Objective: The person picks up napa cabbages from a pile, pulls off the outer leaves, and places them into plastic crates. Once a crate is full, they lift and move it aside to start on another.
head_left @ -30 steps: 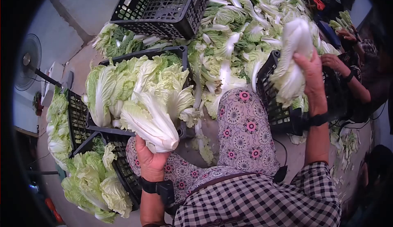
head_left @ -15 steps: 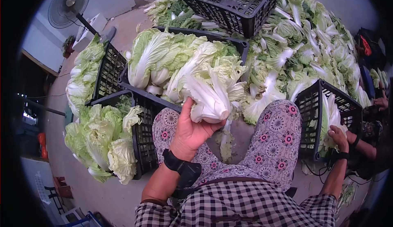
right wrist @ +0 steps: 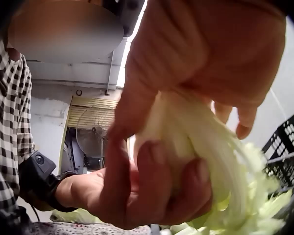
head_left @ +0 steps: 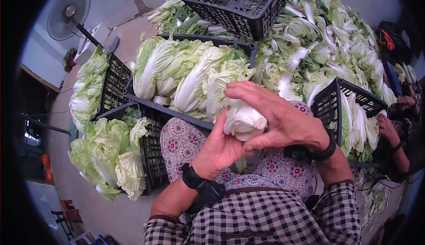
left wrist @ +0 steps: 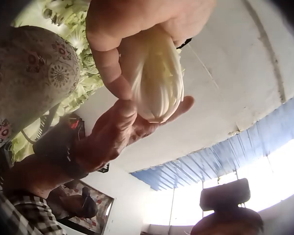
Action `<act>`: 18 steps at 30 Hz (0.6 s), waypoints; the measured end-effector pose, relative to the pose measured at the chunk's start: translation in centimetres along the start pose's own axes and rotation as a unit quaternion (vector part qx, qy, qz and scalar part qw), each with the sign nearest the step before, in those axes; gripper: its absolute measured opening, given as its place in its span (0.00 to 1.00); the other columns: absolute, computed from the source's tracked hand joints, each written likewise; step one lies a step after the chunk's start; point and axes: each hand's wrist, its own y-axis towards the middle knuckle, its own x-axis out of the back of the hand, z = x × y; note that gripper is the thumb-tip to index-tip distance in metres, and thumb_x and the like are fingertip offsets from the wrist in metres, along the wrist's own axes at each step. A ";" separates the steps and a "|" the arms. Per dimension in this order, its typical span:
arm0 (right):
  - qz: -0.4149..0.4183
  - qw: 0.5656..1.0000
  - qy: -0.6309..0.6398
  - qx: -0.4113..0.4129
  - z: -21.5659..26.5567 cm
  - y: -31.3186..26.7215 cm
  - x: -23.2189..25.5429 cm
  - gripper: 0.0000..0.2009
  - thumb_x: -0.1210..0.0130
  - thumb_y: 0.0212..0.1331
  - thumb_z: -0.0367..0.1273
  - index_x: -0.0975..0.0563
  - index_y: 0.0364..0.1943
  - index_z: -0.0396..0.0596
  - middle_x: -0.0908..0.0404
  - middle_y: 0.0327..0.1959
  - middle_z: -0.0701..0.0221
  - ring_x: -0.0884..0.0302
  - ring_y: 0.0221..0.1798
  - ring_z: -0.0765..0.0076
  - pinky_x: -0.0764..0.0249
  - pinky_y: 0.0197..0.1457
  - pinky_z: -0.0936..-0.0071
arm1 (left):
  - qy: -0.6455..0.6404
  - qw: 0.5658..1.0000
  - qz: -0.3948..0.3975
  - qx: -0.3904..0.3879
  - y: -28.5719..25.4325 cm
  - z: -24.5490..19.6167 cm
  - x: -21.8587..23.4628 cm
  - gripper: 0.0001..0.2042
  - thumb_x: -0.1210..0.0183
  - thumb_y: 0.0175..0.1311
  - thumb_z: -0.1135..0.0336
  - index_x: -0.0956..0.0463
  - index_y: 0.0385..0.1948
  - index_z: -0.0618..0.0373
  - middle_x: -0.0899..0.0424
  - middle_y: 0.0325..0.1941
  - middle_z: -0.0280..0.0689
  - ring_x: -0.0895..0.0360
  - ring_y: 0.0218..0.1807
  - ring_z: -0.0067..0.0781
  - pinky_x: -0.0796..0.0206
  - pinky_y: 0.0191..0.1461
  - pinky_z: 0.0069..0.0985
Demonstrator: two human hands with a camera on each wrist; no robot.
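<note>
In front of my lap, a pale napa cabbage (head_left: 242, 120) points its cut white base toward me. My left hand (head_left: 218, 150) cradles it from below and the left, thumb up its side. Over its top and right side curls my right hand (head_left: 287, 121), thumb near the base. The right wrist view shows the leaves (right wrist: 225, 147) spreading out beyond both hands, with the left fingers (right wrist: 154, 169) wrapped round the head. Just past the hands stands a black crate (head_left: 166, 111) with a row of napa cabbages (head_left: 195, 86).
To my right is another crate (head_left: 327, 99) holding cabbages (head_left: 356, 121), with another person's hand (head_left: 387, 130) at it. Loose leaves (head_left: 327, 46) heap up behind. A black crate (head_left: 259, 21) sits on the heap. More filled crates (head_left: 152, 161) stand at left, near a fan (head_left: 68, 13).
My right hand has put its cabbage into the right-hand crate, then come left onto the cabbage in my left hand. That cabbage has come in closer over my lap.
</note>
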 end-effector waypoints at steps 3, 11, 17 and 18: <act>-0.036 0.981 0.175 -0.076 -0.7 0.8 -0.8 0.46 0.32 0.36 0.42 0.44 0.63 0.47 0.31 0.54 0.58 0.31 0.56 0.56 0.35 0.61 0.66 | 0.199 0.980 0.021 0.009 -1.7 -1.0 0.8 0.39 0.62 0.58 0.30 0.44 0.61 0.55 0.30 0.55 0.47 0.24 0.48 0.48 0.26 0.37 0.39; -0.163 0.903 0.295 -0.267 -0.8 0.7 -1.1 0.46 0.31 0.37 0.45 0.42 0.62 0.45 0.25 0.46 0.62 0.26 0.48 0.68 0.31 0.54 0.73 | 0.807 0.475 -0.140 -0.323 -5.2 -5.3 -0.2 0.32 0.37 0.54 0.60 0.42 0.59 0.61 0.26 0.51 0.41 0.25 0.46 0.29 0.33 0.50 0.24; -0.201 0.840 0.450 -0.224 -0.8 1.2 -2.4 0.51 0.33 0.38 0.54 0.47 0.65 0.45 0.31 0.54 0.57 0.31 0.54 0.62 0.34 0.58 0.69 | 0.477 0.836 -0.090 -0.257 -1.1 -1.6 -0.1 0.27 0.38 0.55 0.67 0.38 0.58 0.57 0.25 0.51 0.36 0.25 0.50 0.28 0.33 0.54 0.25; -0.168 0.848 0.444 -0.238 -1.0 0.8 -2.2 0.52 0.35 0.39 0.56 0.47 0.65 0.43 0.33 0.55 0.56 0.33 0.56 0.61 0.35 0.59 0.68 | 0.422 0.864 -0.084 -0.262 -1.3 -1.8 -0.6 0.27 0.38 0.56 0.67 0.38 0.57 0.58 0.25 0.52 0.36 0.25 0.50 0.27 0.32 0.54 0.25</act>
